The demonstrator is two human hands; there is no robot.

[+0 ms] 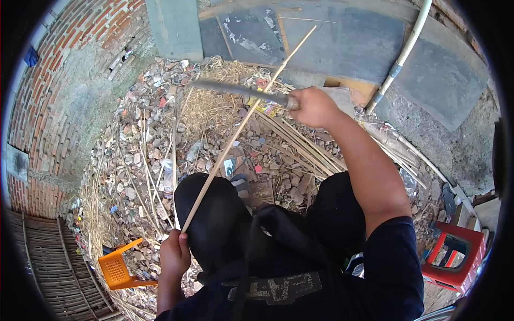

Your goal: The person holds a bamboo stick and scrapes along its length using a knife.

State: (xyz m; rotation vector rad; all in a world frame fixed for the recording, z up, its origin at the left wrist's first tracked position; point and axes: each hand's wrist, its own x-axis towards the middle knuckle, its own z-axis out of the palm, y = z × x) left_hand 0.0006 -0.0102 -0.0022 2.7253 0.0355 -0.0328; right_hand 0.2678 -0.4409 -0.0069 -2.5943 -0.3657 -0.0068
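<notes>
My left hand (175, 252) is closed around the lower end of a long, pale bamboo strip (235, 136). The strip slants up and away past my left knee to the upper middle of the view. Held by its handle in my right hand (316, 108) is a machete (227, 88), its blade pointing left and slightly blurred. The blade crosses the strip in its upper part; whether they touch I cannot tell. Beneath my right forearm, a bundle of bamboo strips (300, 142) lies on the ground.
Stones and litter cover the ground, with a heap of dry shavings (211, 101) ahead. An orange plastic chair (115, 270) stands at left, a red plastic stool (455, 273) at right. A brick wall (59, 96) runs along the left, and a pipe (401, 59) rises at upper right.
</notes>
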